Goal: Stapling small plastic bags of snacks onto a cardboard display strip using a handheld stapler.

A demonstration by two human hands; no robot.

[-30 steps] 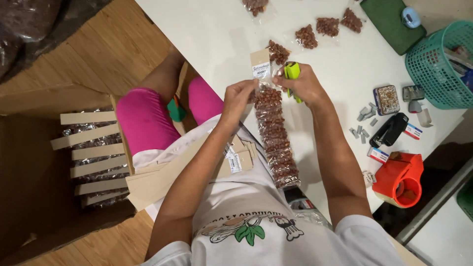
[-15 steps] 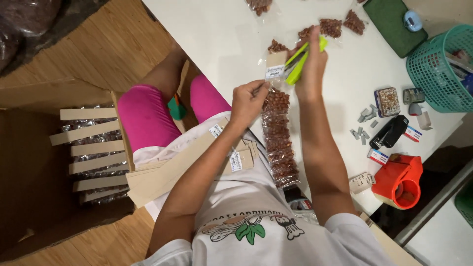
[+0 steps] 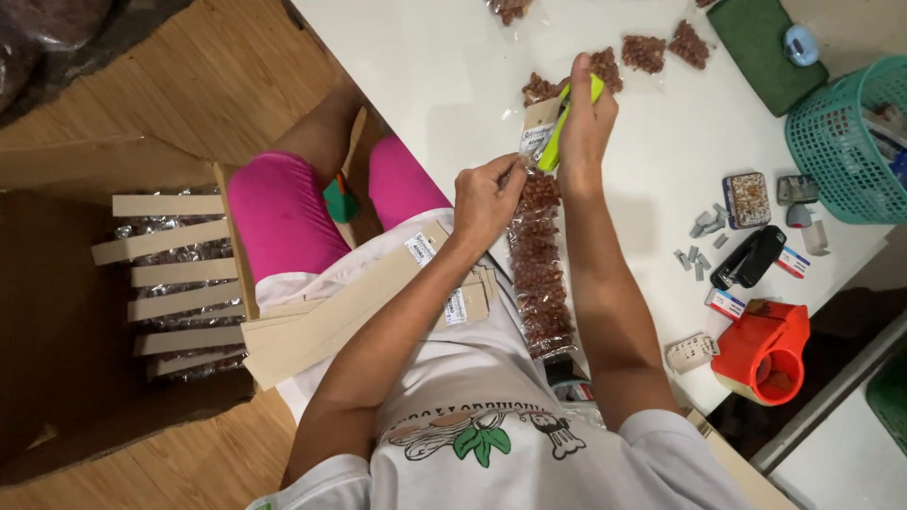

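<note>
Right hand (image 3: 584, 127) closed around green stapler (image 3: 559, 127), jaws over cardboard header (image 3: 539, 132) at top of long clear bag of nuts (image 3: 539, 260). Left hand (image 3: 485, 200) pinches bag just below header, fingers narrow. Bag hangs from table edge down toward lap. Stack of cardboard strips (image 3: 368, 302) across lap. On white table (image 3: 435, 85): black stapler (image 3: 748, 257), loose staples, red tape dispenser (image 3: 765, 351), teal basket (image 3: 850, 142), small nut packets (image 3: 644, 52). Cardboard box (image 3: 113, 283) on floor holds finished bags.

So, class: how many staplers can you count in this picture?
2. A green stapler is in the right hand, at the top of a long bag of nuts; a black stapler lies on the table. Others may be hidden.
</note>
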